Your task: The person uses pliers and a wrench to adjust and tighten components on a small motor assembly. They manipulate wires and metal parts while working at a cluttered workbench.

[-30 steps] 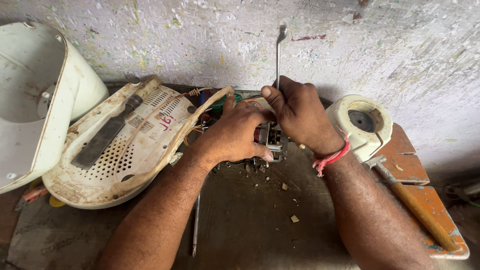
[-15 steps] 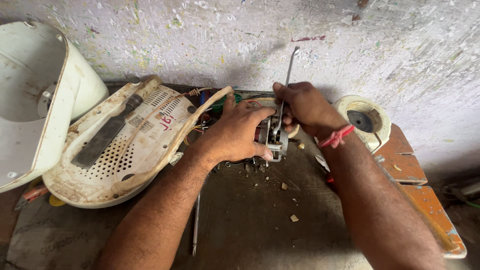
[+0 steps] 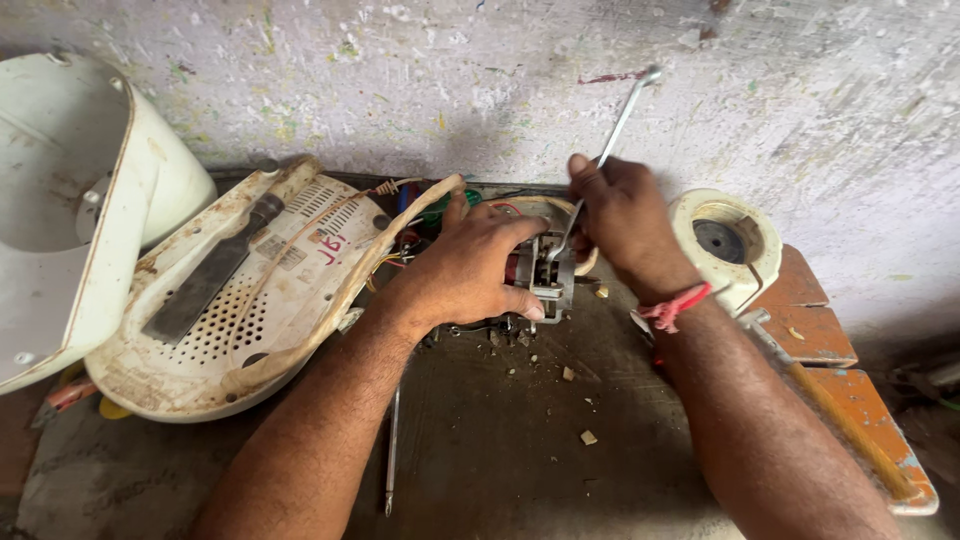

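Both hands on small motor [image 3: 545,270], bench-top.
L hand [image 3: 470,270] clamps motor body; R hand [image 3: 625,220] grips thin spanner [image 3: 605,160] into it, cream housing [image 3: 250,290] left of L hand.

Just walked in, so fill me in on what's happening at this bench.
A person is working on a small electric motor on a dirty bench. The left hand steadies the motor while the right hand holds a slim metal spanner down into it. An opened white appliance base lies to the left.
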